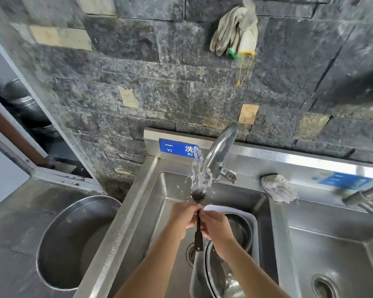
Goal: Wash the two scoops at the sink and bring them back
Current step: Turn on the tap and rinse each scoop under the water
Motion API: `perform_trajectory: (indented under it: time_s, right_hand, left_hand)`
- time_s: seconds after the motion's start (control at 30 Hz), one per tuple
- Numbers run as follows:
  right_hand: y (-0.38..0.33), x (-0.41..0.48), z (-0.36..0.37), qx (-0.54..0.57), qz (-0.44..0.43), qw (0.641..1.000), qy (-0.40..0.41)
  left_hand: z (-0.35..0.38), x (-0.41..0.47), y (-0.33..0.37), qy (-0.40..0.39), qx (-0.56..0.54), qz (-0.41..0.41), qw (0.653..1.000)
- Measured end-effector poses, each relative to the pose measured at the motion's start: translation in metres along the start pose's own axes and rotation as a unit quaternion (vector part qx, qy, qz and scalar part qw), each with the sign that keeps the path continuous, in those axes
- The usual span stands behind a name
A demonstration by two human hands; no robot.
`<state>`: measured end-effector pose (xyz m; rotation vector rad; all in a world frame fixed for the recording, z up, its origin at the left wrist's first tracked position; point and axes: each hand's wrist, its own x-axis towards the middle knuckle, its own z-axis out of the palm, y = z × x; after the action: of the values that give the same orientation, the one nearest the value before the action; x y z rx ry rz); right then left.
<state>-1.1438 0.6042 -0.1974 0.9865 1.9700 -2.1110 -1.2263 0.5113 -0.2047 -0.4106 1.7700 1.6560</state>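
Both hands, left (182,216) & right (214,225), closed on dark scoop (198,220) handle, bowl under tap (219,151) stream. Only 1 scoop clearly visible. Light, stiff, prob slippery wet; grip mid-handle.

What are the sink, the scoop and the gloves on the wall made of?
Sink: stainless steel, brushed, going by the grey sheen and reflections.
Scoop: dark, matte, probably wood or plastic; cannot tell which.
Gloves: knitted fabric, off-white, limp folds, likely cotton.
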Motion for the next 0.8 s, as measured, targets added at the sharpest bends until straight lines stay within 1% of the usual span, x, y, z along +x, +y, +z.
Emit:
perform_trajectory:
  time_s: [0.07,0.17,0.23,0.27,0.33,0.37,0.43,0.57,0.67,0.8]
  right_hand:
    - [0.009,-0.018,-0.002,0.029,0.017,0.999,-0.030]
    - [0.029,-0.041,-0.005,0.016,0.039,0.998,-0.056]
    - [0.035,-0.049,-0.003,0.015,0.025,0.996,-0.090]
    - [0.036,-0.051,-0.001,0.034,0.029,0.995,-0.091]
    - [0.040,-0.055,0.003,0.057,0.054,0.995,-0.059]
    - [0.044,-0.056,0.003,0.088,0.060,0.993,-0.052]
    - [0.046,-0.059,0.006,0.134,0.049,0.989,-0.030]
    - [0.051,-0.056,0.007,0.187,0.062,0.980,-0.010]
    - [0.052,-0.051,0.009,0.197,0.069,0.978,-0.011]
    - [0.047,-0.037,0.014,0.195,0.069,0.978,0.016]
  left_hand:
    - [0.000,0.001,-0.001,-0.001,0.005,-0.003,1.000]
    - [-0.002,0.005,-0.006,0.002,0.004,-0.007,1.000]
    - [-0.002,0.010,-0.009,0.000,-0.001,-0.007,1.000]
    - [-0.002,0.012,-0.010,-0.003,0.001,-0.007,1.000]
    - [-0.002,0.015,-0.013,-0.011,0.007,-0.008,1.000]
    - [-0.002,0.017,-0.014,-0.015,0.011,-0.008,1.000]
    - [-0.003,0.022,-0.016,-0.019,0.012,-0.008,1.000]
    - [-0.003,0.029,-0.010,-0.019,0.006,0.000,1.000]
    - [-0.003,0.035,-0.004,-0.035,0.010,0.001,0.999]
    - [-0.001,0.047,0.008,-0.049,0.026,0.007,0.998]
